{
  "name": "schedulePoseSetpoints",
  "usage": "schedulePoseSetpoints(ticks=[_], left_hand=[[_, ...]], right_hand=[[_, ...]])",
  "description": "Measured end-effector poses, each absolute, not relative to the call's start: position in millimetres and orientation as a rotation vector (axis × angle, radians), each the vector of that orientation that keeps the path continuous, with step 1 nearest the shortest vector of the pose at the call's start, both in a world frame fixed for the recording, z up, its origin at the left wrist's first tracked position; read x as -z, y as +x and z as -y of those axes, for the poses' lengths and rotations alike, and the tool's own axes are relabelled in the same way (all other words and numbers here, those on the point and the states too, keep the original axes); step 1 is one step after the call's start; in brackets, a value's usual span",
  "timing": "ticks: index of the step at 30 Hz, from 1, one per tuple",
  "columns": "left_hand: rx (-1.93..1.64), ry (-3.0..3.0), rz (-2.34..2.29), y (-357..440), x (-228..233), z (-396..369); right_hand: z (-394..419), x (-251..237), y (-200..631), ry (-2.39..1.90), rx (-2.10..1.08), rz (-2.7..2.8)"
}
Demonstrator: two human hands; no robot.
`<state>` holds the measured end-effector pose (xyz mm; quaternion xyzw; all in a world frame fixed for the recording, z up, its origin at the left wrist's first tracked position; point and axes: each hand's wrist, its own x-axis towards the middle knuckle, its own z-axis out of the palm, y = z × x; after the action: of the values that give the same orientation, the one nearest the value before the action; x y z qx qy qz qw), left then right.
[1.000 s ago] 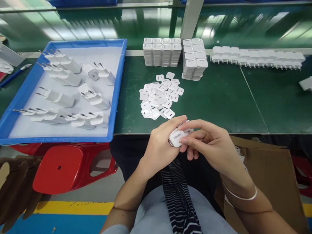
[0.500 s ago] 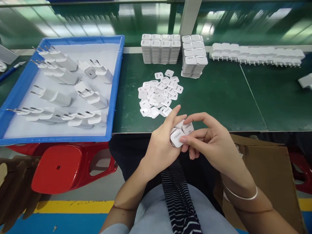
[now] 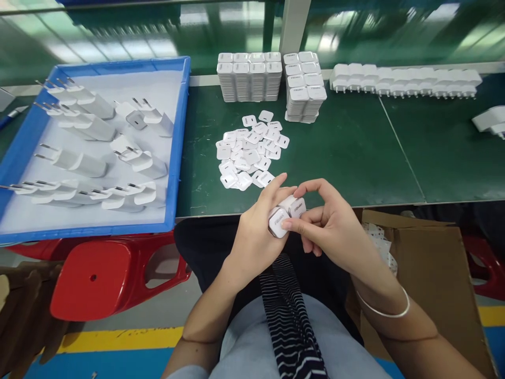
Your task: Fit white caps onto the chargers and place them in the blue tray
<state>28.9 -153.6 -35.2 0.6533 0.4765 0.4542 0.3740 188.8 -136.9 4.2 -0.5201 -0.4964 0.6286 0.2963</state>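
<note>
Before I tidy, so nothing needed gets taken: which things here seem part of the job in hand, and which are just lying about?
Likely part of the work:
- white blocks between left hand and right hand
- loose white plates
- stacked white plates
- plugs in blue tray
- plug row

Probably just lying about:
- blue-handled tool
- red stool
- cardboard box

Below the tabletop point(image 3: 355, 168) at left, a red plastic stool point(image 3: 92, 263) with a small central hole point(image 3: 93, 278); at right, an open cardboard box point(image 3: 432, 268) beside white scraps point(image 3: 383, 247). Yellow stripe point(image 3: 126, 339) along blue flooring point(image 3: 126, 363). Blue pen-like tool point(image 3: 11, 117) at far left.
</note>
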Motion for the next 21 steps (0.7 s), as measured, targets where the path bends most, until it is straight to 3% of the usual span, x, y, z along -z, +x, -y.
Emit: schedulePoseSetpoints(ticks=[15,21], left_hand=[[-1.120,1.538,-1.140,25,34,151],[-1.196,1.545,-1.218,-31,-5,162]], right_hand=[[140,-7,186,-1.399,-1.627,1.356],[138,3,211,-1.162,-1.628,1.237]])
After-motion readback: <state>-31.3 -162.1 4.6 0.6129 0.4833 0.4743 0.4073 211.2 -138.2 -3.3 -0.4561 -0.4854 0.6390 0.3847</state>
